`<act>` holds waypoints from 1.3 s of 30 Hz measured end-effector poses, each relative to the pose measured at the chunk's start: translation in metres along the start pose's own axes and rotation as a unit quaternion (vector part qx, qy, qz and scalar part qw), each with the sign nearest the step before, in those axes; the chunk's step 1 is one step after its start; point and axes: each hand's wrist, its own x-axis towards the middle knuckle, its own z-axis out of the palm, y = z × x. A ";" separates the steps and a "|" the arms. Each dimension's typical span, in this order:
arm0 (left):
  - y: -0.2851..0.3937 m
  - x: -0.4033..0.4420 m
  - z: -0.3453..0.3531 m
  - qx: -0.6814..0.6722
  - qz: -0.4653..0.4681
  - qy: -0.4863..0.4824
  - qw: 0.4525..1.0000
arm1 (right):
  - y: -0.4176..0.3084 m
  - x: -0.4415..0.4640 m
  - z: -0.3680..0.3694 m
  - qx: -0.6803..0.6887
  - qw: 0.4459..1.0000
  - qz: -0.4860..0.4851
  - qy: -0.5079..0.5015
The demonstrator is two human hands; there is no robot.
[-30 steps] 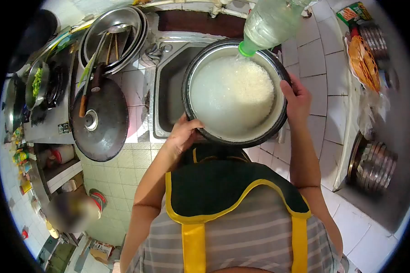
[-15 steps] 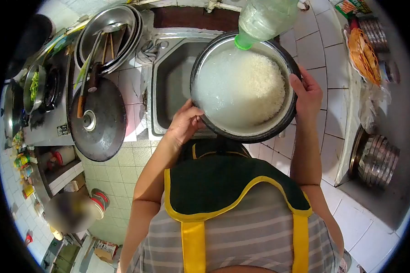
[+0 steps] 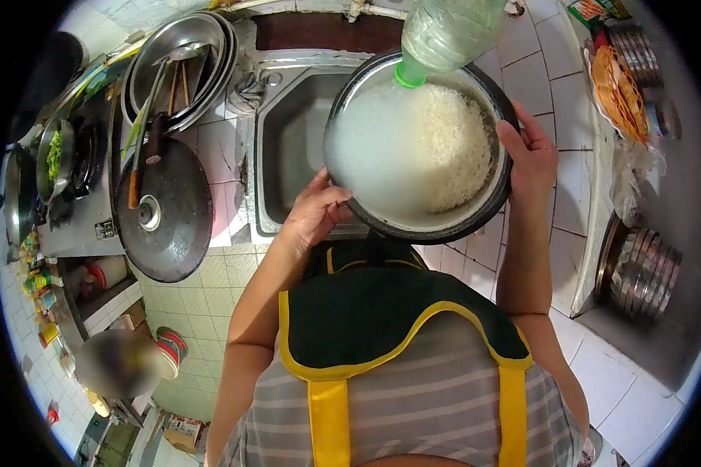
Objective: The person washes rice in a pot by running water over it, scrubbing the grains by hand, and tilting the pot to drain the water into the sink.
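Both hands hold a round pot (image 3: 497,204) with a dark rim by its opposite sides, over the right part of the sink. White rice (image 3: 456,148) is heaped along its right side, and cloudy water (image 3: 374,152) pools on the left. My left hand (image 3: 316,212) grips the lower left rim, thumb on top, fingers underneath. My right hand (image 3: 533,159) clasps the right rim, thumb over the edge. A clear plastic bottle (image 3: 448,35) with a green neck points down over the pot's far rim; what holds it is out of sight.
The metal sink (image 3: 288,148) lies left of the pot. Further left are stacked metal basins (image 3: 230,74) with utensils, a dark wok lid (image 3: 167,233) and a pan of chopped greens (image 3: 54,156). At right, a plate of orange shreds (image 3: 619,93) and stacked metal lids (image 3: 646,272) stand on a counter.
The rice heap has spread slightly and the water has shifted within the pot, which is a little more tilted. Both hands keep their grip. The surroundings have moved slightly left in view.
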 end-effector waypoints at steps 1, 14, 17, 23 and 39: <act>0.000 0.001 0.001 -0.011 0.003 -0.003 1.000 | 0.000 0.001 -0.001 -0.008 1.000 0.001 0.000; 0.002 0.006 -0.002 -0.029 -0.001 -0.014 0.999 | -0.007 0.004 0.006 -0.027 1.000 0.001 0.006; 0.002 0.006 0.002 -0.042 0.005 -0.012 0.999 | -0.011 0.003 0.008 -0.026 1.000 0.000 0.008; 0.002 0.006 -0.004 -0.049 -0.004 -0.023 0.999 | -0.011 0.005 0.007 -0.026 1.000 -0.013 0.011; 0.005 0.004 0.012 -0.053 0.015 -0.053 0.997 | -0.023 0.003 0.008 -0.011 0.999 -0.020 0.028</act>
